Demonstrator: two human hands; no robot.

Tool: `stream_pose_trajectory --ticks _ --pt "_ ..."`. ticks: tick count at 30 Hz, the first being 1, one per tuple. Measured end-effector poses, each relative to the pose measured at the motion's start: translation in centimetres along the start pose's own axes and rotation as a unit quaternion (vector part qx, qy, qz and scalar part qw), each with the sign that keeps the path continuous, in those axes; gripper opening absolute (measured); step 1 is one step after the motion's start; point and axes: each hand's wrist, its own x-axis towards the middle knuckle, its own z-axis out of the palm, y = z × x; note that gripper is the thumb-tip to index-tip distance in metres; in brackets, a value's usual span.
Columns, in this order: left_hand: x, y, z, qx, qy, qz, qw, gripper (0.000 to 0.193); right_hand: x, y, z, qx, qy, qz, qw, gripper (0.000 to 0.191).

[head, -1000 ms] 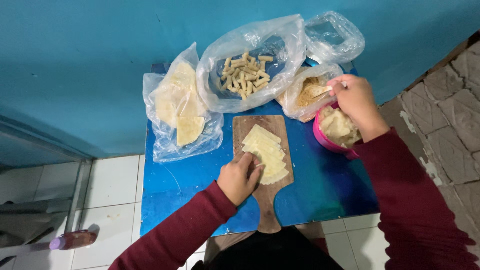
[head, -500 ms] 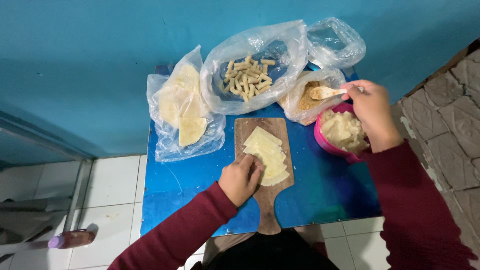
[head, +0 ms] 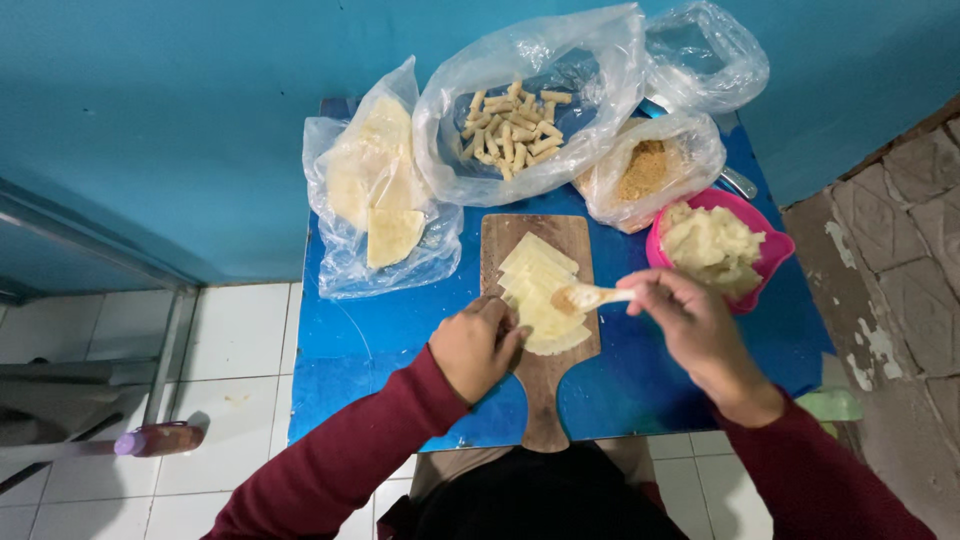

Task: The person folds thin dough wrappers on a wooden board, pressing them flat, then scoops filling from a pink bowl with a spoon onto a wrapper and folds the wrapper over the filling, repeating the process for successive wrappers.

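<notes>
At frame centre, the left hand (head: pixel 478 345) rests with curled fingers on the edge of pale dough sheets (head: pixel 541 293) stacked on a wooden board (head: pixel 541 370). The right hand (head: pixel 697 335) pinches a small spoon (head: pixel 587 296) carrying brown filling above the sheets. A pink bowl (head: pixel 770 255) of mash sits right of the board; a bag of brown crumbs (head: pixel 648 172) lies above.

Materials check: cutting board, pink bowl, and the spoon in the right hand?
Cutting board: looks like wood, matte brown with visible grain and a shaped handle.
Pink bowl: likely plastic, with a smooth, uniformly coloured, slightly glossy rim.
Spoon in the right hand: pale, possibly light wood or plastic; too small to tell.
</notes>
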Motion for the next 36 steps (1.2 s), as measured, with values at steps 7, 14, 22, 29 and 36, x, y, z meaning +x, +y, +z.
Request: stream_pose_trajectory --ticks 7,14,22,29,36 --pt "-0.1 0.1 0.0 0.028 -0.002 0.017 0.999 0.024 -3.2 -1.2 1.7 -0.151 0.016 -0.161 0.975 0.017" --pt "-0.5 0.7 0.0 0.036 -0.012 -0.006 0.999 0.015 -4.2 -3.8 1.8 -0.314 0.007 -0.422 0.851 0.026" --pt "-0.4 1.6 0.1 0.041 0.033 0.034 0.998 0.014 -4.0 -3.1 0.6 -0.385 0.011 -0.473 0.792 0.028" --pt "-0.4 1.7 0.3 -0.009 0.045 0.083 0.995 0.012 3.2 -2.8 -3.0 -0.495 0.211 -0.269 0.799 0.018" --pt "-0.1 1.6 1.2 -0.129 0.048 0.06 0.989 0.021 7.0 -4.8 -2.0 -0.494 0.199 -0.305 0.789 0.038"
